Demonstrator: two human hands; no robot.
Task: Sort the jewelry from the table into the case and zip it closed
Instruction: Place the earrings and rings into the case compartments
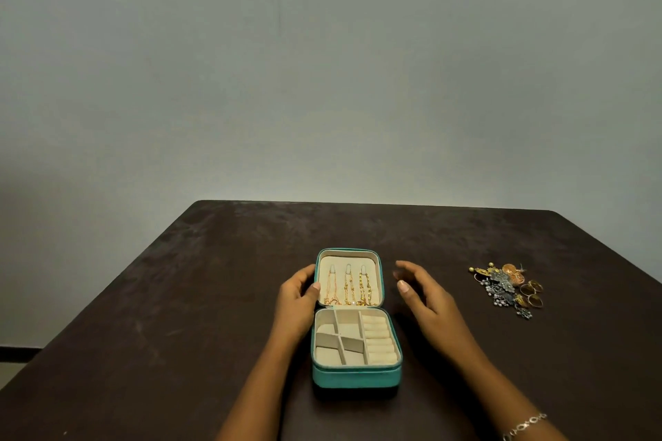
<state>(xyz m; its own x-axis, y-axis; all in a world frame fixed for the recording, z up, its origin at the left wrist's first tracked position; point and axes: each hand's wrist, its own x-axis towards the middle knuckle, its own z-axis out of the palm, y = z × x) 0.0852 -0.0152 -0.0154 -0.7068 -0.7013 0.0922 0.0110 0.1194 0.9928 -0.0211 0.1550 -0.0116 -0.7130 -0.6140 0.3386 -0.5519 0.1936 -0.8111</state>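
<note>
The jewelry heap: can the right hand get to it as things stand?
Probably yes: the right hand is open and empty, and only bare table lies between it and the jewelry heap.

Case [356, 374]: small square teal zip case, open on the bench [179, 297], cream lining inside.
Lid [374, 274]: stands up at the far side of the base, lining facing the viewer.
Chains [348, 288]: three hang side by side from hooks in the lid, one rose-toned on the left, two gold.
Base: angled dividers [340, 338] on the left, ring rolls [379, 340] stacked down the right.
Jewelry heap [507, 288]: loose on the bench, well apart to the case's right; silver-grey drop pieces, orange discs, gold rings [533, 294] at its right edge.
</note>
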